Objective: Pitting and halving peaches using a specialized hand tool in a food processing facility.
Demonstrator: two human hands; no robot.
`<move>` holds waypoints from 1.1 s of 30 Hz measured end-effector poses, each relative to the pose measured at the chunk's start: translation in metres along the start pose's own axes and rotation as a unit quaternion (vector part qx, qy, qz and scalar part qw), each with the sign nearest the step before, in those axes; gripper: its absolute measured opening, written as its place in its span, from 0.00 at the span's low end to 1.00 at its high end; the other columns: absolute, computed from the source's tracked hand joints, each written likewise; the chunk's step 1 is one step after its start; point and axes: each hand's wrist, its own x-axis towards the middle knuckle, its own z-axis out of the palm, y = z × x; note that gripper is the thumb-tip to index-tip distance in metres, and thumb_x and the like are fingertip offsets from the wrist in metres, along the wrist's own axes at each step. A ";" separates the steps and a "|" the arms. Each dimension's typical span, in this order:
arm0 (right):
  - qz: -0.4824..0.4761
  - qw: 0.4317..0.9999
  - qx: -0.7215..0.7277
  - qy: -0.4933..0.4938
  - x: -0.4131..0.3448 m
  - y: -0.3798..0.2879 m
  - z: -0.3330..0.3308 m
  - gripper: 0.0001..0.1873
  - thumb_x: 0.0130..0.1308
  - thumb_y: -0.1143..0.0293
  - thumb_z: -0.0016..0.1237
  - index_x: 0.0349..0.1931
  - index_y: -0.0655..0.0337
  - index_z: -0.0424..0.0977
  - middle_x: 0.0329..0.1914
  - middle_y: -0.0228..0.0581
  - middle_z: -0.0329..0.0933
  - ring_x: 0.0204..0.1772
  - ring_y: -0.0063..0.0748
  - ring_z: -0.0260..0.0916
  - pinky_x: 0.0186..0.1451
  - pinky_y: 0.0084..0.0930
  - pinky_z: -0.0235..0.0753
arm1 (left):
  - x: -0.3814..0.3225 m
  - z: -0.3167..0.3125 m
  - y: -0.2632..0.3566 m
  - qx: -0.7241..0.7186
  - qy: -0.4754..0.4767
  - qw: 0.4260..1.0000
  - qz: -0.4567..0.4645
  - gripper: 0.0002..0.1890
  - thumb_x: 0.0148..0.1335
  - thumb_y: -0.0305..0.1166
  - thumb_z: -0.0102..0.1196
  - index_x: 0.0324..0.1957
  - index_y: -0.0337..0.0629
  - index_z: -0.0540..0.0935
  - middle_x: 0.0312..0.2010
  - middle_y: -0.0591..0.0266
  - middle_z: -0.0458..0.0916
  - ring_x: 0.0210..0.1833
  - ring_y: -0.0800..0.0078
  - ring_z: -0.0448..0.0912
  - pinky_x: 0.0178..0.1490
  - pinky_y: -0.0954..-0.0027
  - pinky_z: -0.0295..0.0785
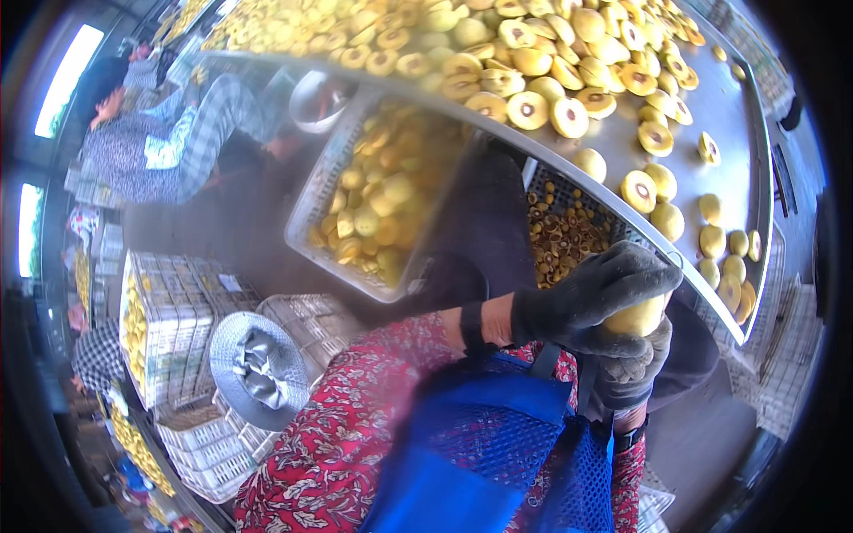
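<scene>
In a dark glove, my left hand [593, 300] is closed over a yellow peach [636, 316] from above, its fingers stretched across the top. My right hand [633, 373], gloved in grey, presses against the same fruit from below with curled fingers. Much of the peach is covered by the gloves, and whether a tool lies between the hands is hidden. Just beyond them runs the rim of a metal table [720, 306], which carries halved peaches [570, 117] with brown pits showing. Below that rim, a dark crate [580, 183] contains loose peach pits [566, 243].
A pale plastic crate [300, 223] of yellow peaches stands left of my knee, near a white bucket [320, 103]. Stacked crates [186, 320] and a person's grey sun hat [258, 370] are at lower left. Another person [146, 146] sits at upper left.
</scene>
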 end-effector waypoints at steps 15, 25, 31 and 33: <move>0.155 0.887 -0.412 -0.141 0.016 0.065 -0.024 0.09 0.52 0.65 0.46 0.31 0.58 0.69 0.18 0.51 0.68 0.26 0.54 0.67 0.27 0.39 0.67 | -0.132 -0.172 0.019 0.459 -0.061 0.831 -0.308 0.25 0.51 0.33 0.53 0.50 0.32 0.65 0.48 0.47 0.67 0.52 0.54 0.64 0.55 0.60 0.58; 0.205 0.923 -0.312 -0.095 -0.015 0.075 -0.016 0.14 0.54 0.55 0.46 0.30 0.56 0.71 0.16 0.52 0.69 0.23 0.54 0.68 0.25 0.40 0.69 | 0.070 -0.063 -0.136 0.303 -0.242 0.922 -0.017 0.20 0.50 0.28 0.53 0.47 0.36 0.69 0.44 0.50 0.70 0.48 0.56 0.69 0.51 0.63 0.64; 0.249 0.943 -0.212 -0.069 -0.023 0.076 -0.009 0.19 0.48 0.56 0.51 0.35 0.60 0.70 0.21 0.53 0.71 0.28 0.51 0.70 0.29 0.39 0.69 | 0.107 -0.009 -0.182 0.347 -0.432 0.831 -0.034 0.20 0.51 0.39 0.51 0.47 0.44 0.70 0.42 0.55 0.71 0.46 0.61 0.69 0.47 0.63 0.65; 0.250 0.952 -0.159 -0.077 -0.022 0.074 -0.009 0.20 0.49 0.57 0.51 0.40 0.58 0.68 0.22 0.52 0.71 0.29 0.51 0.70 0.30 0.39 0.70 | 0.094 0.003 -0.171 0.293 -0.494 0.817 -0.052 0.22 0.51 0.43 0.50 0.47 0.45 0.69 0.40 0.56 0.71 0.44 0.62 0.70 0.46 0.62 0.65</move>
